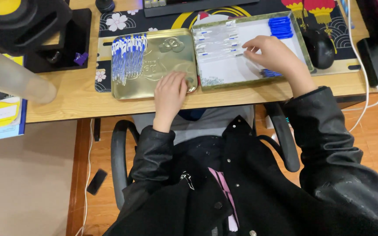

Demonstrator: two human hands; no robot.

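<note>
Below us, the wooden desk [79, 98] spans the view, and we take the gold tin lid [162, 50] lying on it as our landmark. Just right of the lid, edge to edge with it, sits the shallow tin tray [305, 52] with its pale floor. Beyond both lies a dark patterned desk mat [123, 22], and a black mouse [319, 49] rests right of the tray.

On the left part of the lid we see a bundle of finished pens with blue caps [128, 59], lying side by side. In the tray, clear pen barrels [215, 41] are stacked at the end nearest the lid, a heap of blue caps [281, 26] sits at the far right corner, and small springs [212, 81], as far as we can tell, are scattered along the near edge.

Our left hand [170, 94] rests flat on the lid's near right corner, fingers spread, gripping nothing. Our right hand [273, 54] hovers over the tray's middle, fingertips pinched at the end of a clear barrel; whether it truly grasps it, we cannot tell.
</note>
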